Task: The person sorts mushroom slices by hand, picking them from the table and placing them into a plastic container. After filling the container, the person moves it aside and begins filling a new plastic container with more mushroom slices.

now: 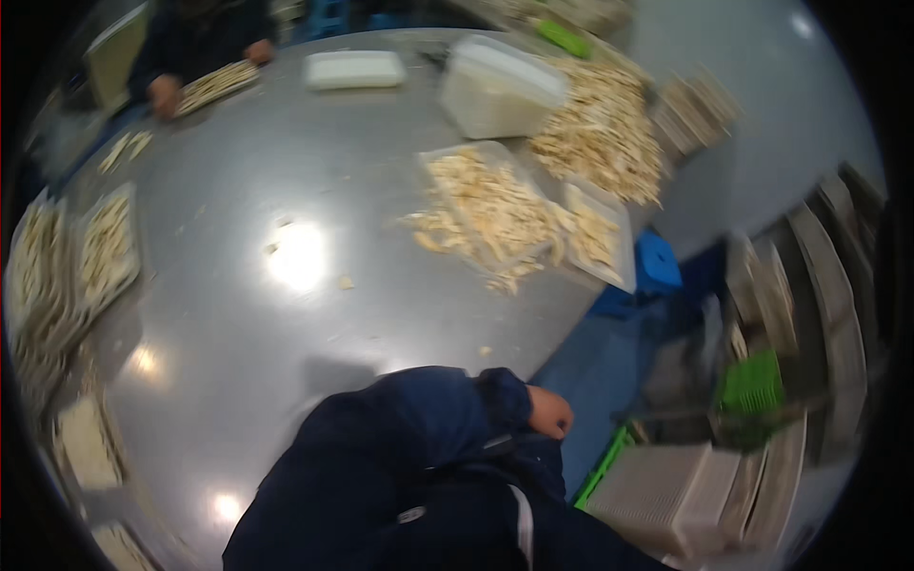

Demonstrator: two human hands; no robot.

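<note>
My left arm, in a dark blue sleeve, crosses in front of my body, and my left hand (550, 412) shows at the table's lower right edge. Its fingers are blurred and mostly hidden, so I cannot make out whether they hold anything. My right hand is out of sight. Beyond the left hand, a clear tray (495, 152) lies heaped with pale yellowish food strips (490, 205), some spilled around it. Against it leans a smaller white tray (624, 243) with more strips. A large pile of strips (605, 124) covers the table behind them.
A white tub (495, 86) and a white lidded box (354, 69) stand at the back. Filled trays (107, 247) line the left edge. Another person's hand (164, 95) holds a tray (217, 88). Stacked trays (657, 490), a green basket (752, 383) and a blue stool (657, 262) stand right.
</note>
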